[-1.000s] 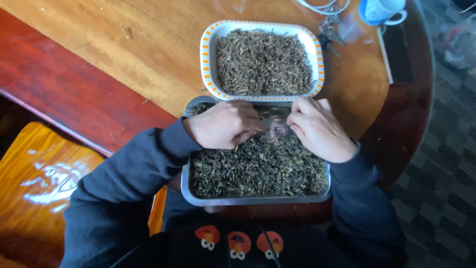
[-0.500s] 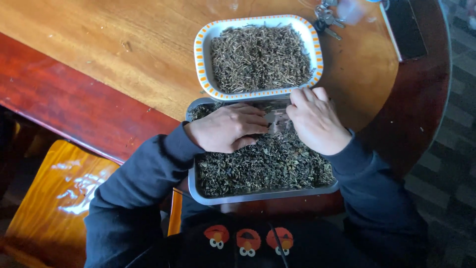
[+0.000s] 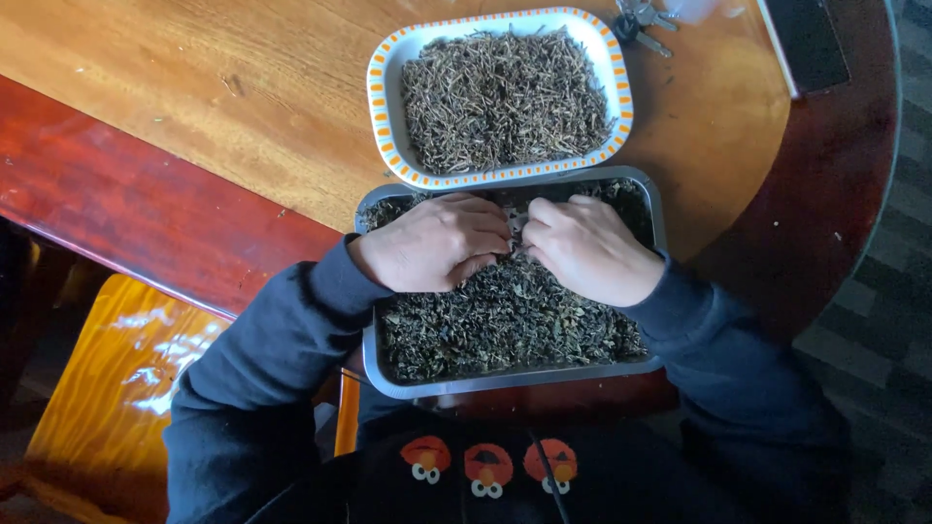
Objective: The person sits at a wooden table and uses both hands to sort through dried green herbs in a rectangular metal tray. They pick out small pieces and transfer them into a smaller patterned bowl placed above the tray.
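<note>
A round wooden table carries a metal tray of dark dried leaves beside a full orange-rimmed dish. As before, left hand and right hand meet fingertip to fingertip over the tray's far end, fingers curled, pinching leaf; sorting continues.

Both hands in metal tray; dish behind, keys far right

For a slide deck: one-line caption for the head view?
Both hands, left hand and right hand, work in a metal tray of dried leaves beside an orange-rimmed dish.
</note>
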